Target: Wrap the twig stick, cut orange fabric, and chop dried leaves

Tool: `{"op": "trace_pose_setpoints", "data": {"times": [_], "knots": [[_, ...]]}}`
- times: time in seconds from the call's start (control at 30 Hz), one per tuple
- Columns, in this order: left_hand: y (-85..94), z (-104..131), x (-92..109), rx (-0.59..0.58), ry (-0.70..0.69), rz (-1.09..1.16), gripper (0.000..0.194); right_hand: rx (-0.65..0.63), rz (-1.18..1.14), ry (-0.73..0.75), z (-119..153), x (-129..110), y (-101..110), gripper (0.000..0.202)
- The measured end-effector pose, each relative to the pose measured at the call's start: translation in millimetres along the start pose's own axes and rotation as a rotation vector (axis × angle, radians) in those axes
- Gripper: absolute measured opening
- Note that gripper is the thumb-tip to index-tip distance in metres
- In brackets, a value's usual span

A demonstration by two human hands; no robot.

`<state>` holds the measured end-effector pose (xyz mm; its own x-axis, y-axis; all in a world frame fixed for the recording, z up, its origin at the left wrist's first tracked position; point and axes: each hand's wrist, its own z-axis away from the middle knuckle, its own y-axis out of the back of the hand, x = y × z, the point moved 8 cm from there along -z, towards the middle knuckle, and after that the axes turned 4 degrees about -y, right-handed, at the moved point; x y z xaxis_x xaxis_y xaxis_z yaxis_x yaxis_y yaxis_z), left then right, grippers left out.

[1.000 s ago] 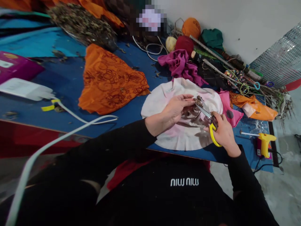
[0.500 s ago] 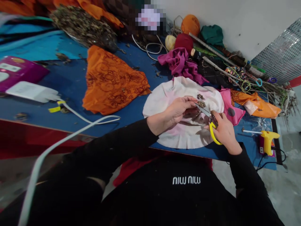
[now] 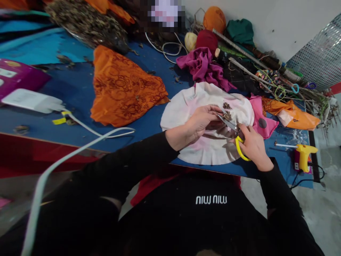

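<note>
orange cloth [image 3: 125,87] l., glue gun [image 3: 303,156] r., prob. yarn [image 3: 190,41] behind

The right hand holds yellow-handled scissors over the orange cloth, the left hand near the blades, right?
Not over the orange cloth: the head view shows the right hand holding the yellow-handled scissors over the white cloth, left hand near the blades.

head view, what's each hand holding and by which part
The right hand holds the scissors by their yellow handles. The left hand seems to pinch a dried brown clump at its left edge, but the exact grip is hidden.
</note>
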<state>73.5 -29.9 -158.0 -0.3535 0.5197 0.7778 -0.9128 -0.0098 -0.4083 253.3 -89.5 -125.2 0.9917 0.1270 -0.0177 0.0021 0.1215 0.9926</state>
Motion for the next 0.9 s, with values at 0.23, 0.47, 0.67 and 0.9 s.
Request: {"op": "trace_pose_setpoints", "data": {"times": [0.23, 0.47, 0.67, 0.9], "knots": [[3.1, -4, 2, 0.035, -0.034, 0.005, 0.024, -0.008, 0.023, -0.064, 0, 4, 0, 0.053], [14.0, -4, 18, 0.132, -0.207, -0.057, 0.022, 0.007, 0.089, -0.066, 2, 2, -1, 0.054], [13.3, -7, 15, 0.105, -0.238, -0.093, 0.035, 0.013, 0.138, -0.047, 2, -1, -2, 0.054], [17.3, -14, 16, 0.122, -0.302, -0.1, 0.048, 0.025, 0.179, -0.017, 1, 0, -7, 0.054]]}}
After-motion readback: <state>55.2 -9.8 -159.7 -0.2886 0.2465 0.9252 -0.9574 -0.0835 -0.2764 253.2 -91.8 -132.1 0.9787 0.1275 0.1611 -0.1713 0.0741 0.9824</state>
